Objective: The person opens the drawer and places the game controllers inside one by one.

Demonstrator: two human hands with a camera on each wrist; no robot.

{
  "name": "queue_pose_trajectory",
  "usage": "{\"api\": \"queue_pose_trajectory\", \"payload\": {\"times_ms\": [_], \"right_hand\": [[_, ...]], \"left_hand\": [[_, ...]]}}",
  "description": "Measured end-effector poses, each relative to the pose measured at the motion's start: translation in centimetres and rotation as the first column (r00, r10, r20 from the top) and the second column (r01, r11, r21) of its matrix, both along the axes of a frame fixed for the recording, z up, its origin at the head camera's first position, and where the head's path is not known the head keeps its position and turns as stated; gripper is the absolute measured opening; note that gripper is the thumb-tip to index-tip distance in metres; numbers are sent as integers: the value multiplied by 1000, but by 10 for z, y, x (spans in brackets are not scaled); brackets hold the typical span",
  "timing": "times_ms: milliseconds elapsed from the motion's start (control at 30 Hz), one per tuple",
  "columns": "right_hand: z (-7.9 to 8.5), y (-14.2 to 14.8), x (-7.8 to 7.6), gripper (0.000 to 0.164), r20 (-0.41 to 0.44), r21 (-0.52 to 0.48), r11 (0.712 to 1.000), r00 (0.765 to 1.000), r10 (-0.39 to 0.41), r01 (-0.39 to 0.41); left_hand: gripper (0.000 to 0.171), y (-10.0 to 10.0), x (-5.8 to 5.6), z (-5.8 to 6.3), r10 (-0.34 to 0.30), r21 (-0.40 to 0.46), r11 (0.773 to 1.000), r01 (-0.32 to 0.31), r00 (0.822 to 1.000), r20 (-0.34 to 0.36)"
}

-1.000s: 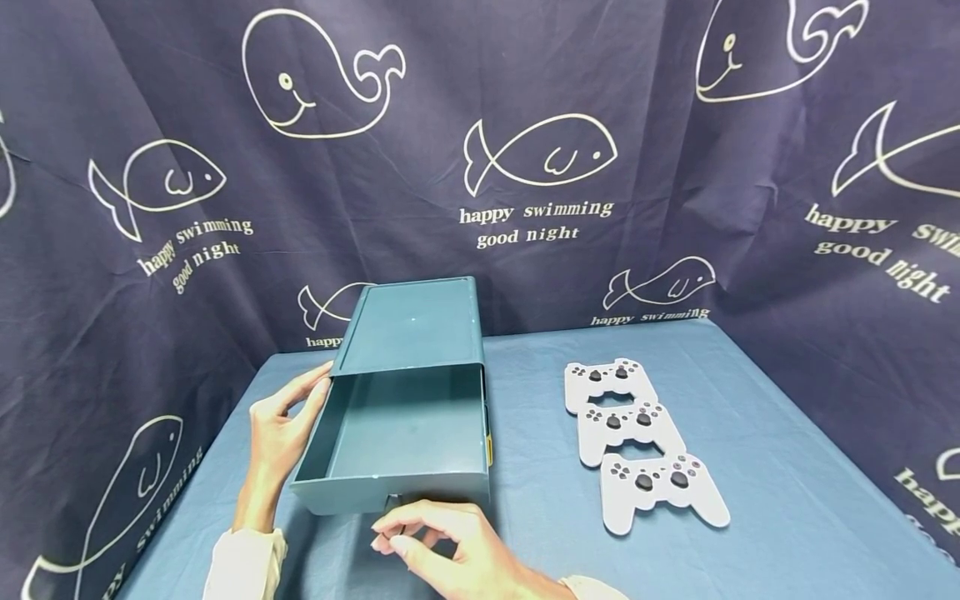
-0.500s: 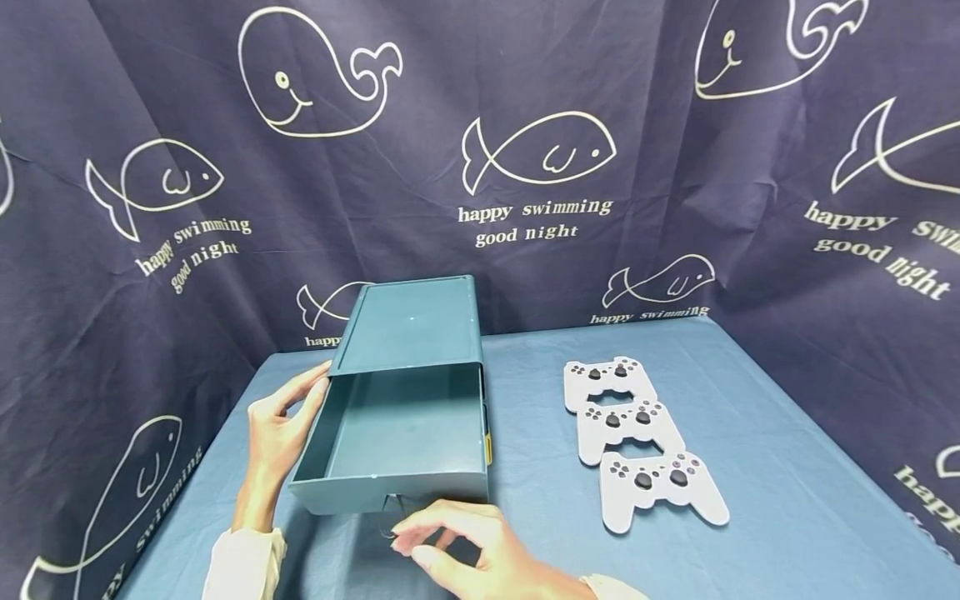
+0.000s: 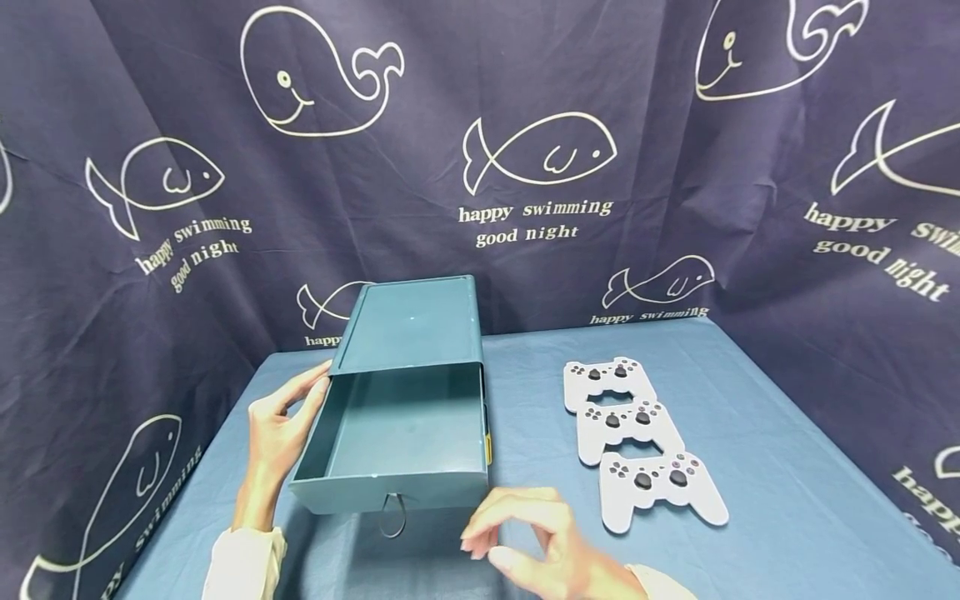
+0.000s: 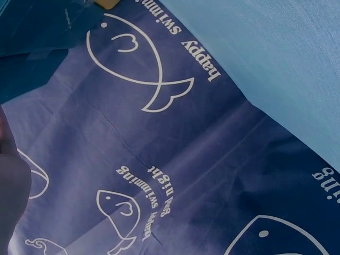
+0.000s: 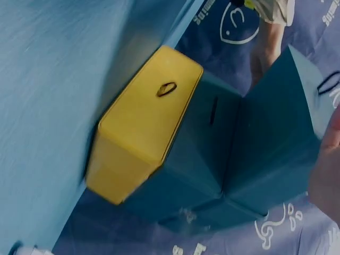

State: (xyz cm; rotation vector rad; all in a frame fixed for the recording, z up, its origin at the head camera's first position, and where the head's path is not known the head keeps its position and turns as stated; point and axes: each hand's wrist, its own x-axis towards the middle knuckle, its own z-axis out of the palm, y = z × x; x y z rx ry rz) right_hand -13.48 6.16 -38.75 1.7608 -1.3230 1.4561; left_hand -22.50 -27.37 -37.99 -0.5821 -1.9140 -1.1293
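Observation:
A teal drawer box (image 3: 412,325) stands on the table with its upper drawer (image 3: 408,433) pulled far out. The drawer holds nothing, and a thin dark loop pull (image 3: 392,517) hangs from its front. My left hand (image 3: 281,421) touches the box's left side at the front edge, thumb and index finger stretched toward it. To the right of the drawer front hovers my right hand (image 3: 540,533), apart from the loop, its fingers loosely bent around nothing. A yellow lower drawer (image 5: 151,106) shows closed in the right wrist view, with its own small loop.
Three white game controllers, a front one (image 3: 660,492), a middle one (image 3: 630,429) and a back one (image 3: 607,383), lie in an overlapping row on the right. Blue cloth (image 3: 525,358) covers the table. Dark curtains (image 3: 540,275) with fish prints rise around it.
My right hand has come away from the drawer's loop pull and moved right, leaving the loop hanging. The left hand, the box and the controllers stay in place.

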Motion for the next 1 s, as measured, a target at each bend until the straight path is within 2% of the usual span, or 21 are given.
{"api": "queue_pose_trajectory", "payload": {"times_ms": [133,233,367,467,600,800,933,1000], "right_hand": [[3,16,-6,22,-34,-71,997,999,-9,7],[3,34,-15,22,-3,-112,993,1000,-30,30],[-2,64,-31,27,105,-138,984,989,-101,115],[-7,89,-45,34,199,-127,974,966,-163,190],[-12,119,-56,34,295,-117,955,928,-229,273],[-13,156,-70,29,376,-107,910,864,-336,401],[-16,180,-80,25,444,-65,868,793,-417,492],[-19,192,-85,24,473,-11,842,744,-472,540]], "left_hand": [[24,1,0,2,-4,3,1000,4,1000,-16],[25,2,0,3,-11,4,1000,11,1000,-25],[25,1,0,3,-9,-3,1000,9,1000,-8],[25,0,-1,2,-6,-8,1000,6,1000,2],[24,0,-1,1,-14,-8,1000,14,1000,-10],[23,1,0,3,-23,18,1000,24,999,-29],[23,1,-1,1,-22,28,999,23,999,-28],[23,1,-2,0,-22,26,999,23,999,-25]]}}
